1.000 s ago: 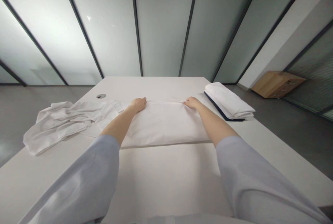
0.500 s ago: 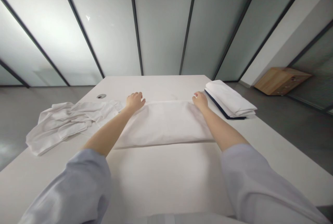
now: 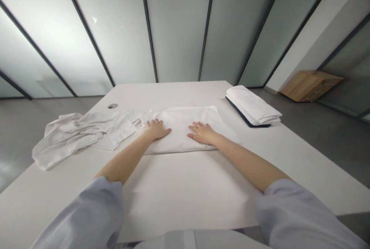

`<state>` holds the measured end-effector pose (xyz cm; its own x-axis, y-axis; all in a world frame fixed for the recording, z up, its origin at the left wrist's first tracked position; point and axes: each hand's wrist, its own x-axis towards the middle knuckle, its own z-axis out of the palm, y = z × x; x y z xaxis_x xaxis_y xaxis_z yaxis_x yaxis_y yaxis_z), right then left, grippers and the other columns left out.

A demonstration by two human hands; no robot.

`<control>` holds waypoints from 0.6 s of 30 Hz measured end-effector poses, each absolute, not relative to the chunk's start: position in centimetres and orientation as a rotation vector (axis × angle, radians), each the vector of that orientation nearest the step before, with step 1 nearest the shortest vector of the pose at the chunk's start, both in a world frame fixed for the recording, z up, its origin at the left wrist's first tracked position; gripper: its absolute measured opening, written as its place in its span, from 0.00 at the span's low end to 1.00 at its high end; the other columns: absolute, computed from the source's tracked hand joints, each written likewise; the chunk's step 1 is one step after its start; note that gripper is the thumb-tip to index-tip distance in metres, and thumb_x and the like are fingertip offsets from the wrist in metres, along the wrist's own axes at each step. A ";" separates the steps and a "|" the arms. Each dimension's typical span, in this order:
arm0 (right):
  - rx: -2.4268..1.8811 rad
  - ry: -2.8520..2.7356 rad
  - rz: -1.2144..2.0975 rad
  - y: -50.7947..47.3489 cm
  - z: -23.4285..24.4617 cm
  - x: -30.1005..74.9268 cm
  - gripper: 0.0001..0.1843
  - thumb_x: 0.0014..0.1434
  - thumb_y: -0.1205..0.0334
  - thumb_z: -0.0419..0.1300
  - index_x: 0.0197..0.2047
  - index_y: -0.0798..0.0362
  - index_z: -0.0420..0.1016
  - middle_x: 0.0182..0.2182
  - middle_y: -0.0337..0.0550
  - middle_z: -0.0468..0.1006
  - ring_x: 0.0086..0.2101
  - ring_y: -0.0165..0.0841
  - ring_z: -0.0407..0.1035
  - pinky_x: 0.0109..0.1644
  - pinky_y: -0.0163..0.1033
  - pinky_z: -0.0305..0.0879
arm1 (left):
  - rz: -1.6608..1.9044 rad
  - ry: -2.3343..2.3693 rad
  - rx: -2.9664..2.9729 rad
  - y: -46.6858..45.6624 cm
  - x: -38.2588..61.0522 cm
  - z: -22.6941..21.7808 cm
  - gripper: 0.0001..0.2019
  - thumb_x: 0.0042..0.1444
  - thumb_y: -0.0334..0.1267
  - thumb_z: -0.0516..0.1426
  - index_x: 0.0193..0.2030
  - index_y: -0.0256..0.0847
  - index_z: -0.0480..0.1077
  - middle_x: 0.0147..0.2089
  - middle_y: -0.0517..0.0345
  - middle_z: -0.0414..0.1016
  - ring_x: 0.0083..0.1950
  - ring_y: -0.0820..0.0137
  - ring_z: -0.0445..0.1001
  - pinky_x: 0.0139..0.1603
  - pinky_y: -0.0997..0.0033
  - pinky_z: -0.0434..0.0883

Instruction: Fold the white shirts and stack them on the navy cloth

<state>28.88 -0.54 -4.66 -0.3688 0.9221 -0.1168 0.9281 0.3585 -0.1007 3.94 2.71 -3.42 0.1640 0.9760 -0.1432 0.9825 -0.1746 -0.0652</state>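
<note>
A folded white cloth lies flat in the middle of the white table. My left hand rests palm down on its left part, fingers stretched out. My right hand lies flat on its near right part, fingers spread. Neither hand grips anything. Both forearms are bare below pale blue sleeves.
A crumpled heap of white cloth lies at the left, touching the folded cloth. A neat stack of folded white cloth with a dark edge sits at the right. A round cable hole is at the back left. A wooden cabinet stands on the floor.
Both hands left the cloth's far edge and came toward me and inward, now lying flat on top. The cloth looks shorter front to back than before.
</note>
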 end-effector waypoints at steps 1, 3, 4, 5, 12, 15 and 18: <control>1.753 2.544 -0.215 -0.3 -4.9 29.2 0.34 0.64 0.39 0.41 0.67 0.45 0.57 0.68 0.48 0.53 0.65 0.49 0.47 0.64 0.60 0.48 | -0.191 1.983 2.375 3.3 3.7 -3.1 0.35 0.58 0.62 0.44 0.62 0.38 0.63 0.66 0.39 0.61 0.65 0.47 0.59 0.63 0.43 0.52; 1.764 2.547 -0.190 0.3 -5.2 29.9 0.34 0.65 0.39 0.40 0.68 0.45 0.54 0.69 0.47 0.50 0.66 0.48 0.43 0.65 0.60 0.47 | 0.006 2.073 2.376 4.6 2.7 -2.4 0.31 0.58 0.59 0.46 0.61 0.41 0.63 0.65 0.42 0.63 0.64 0.50 0.60 0.62 0.47 0.56; 1.771 2.550 -0.180 0.4 -5.4 30.3 0.34 0.65 0.40 0.39 0.69 0.45 0.54 0.69 0.46 0.49 0.67 0.47 0.43 0.65 0.60 0.46 | 0.137 2.171 2.336 5.3 2.0 -2.2 0.31 0.58 0.57 0.47 0.62 0.40 0.62 0.65 0.41 0.63 0.65 0.50 0.60 0.61 0.49 0.58; 1.779 2.550 -0.171 0.5 -5.5 30.5 0.34 0.65 0.40 0.39 0.69 0.44 0.54 0.69 0.46 0.49 0.67 0.47 0.43 0.65 0.59 0.46 | 0.258 2.284 2.251 5.9 1.1 -2.0 0.31 0.58 0.56 0.48 0.62 0.38 0.62 0.65 0.39 0.62 0.65 0.50 0.60 0.59 0.51 0.60; 1.812 2.546 -0.153 0.3 -5.8 30.7 0.34 0.65 0.39 0.39 0.68 0.45 0.55 0.69 0.46 0.50 0.66 0.46 0.44 0.66 0.58 0.46 | 0.457 2.175 1.614 10.1 -3.7 -2.5 0.11 0.51 0.41 0.57 0.38 0.37 0.73 0.38 0.46 0.79 0.41 0.58 0.77 0.37 0.66 0.70; 1.803 2.563 -0.165 0.4 -5.8 30.8 0.34 0.65 0.39 0.40 0.68 0.45 0.55 0.69 0.46 0.50 0.66 0.46 0.44 0.66 0.58 0.45 | 0.598 2.162 1.622 11.6 -4.2 -2.1 0.10 0.52 0.36 0.54 0.41 0.39 0.72 0.37 0.51 0.78 0.38 0.64 0.77 0.34 0.70 0.69; 1.801 2.572 -0.180 0.6 -5.9 31.1 0.34 0.65 0.39 0.40 0.68 0.45 0.56 0.69 0.47 0.50 0.66 0.46 0.44 0.65 0.58 0.45 | 0.669 2.242 1.685 13.1 -4.2 -1.2 0.15 0.55 0.37 0.52 0.48 0.40 0.69 0.44 0.48 0.78 0.44 0.62 0.76 0.40 0.67 0.70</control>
<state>31.05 0.56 -5.86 -0.3442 0.9368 -0.0629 0.9364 0.3376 -0.0955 -4.19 13.06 -1.22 -0.2953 0.9530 0.0681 0.8345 0.2226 0.5041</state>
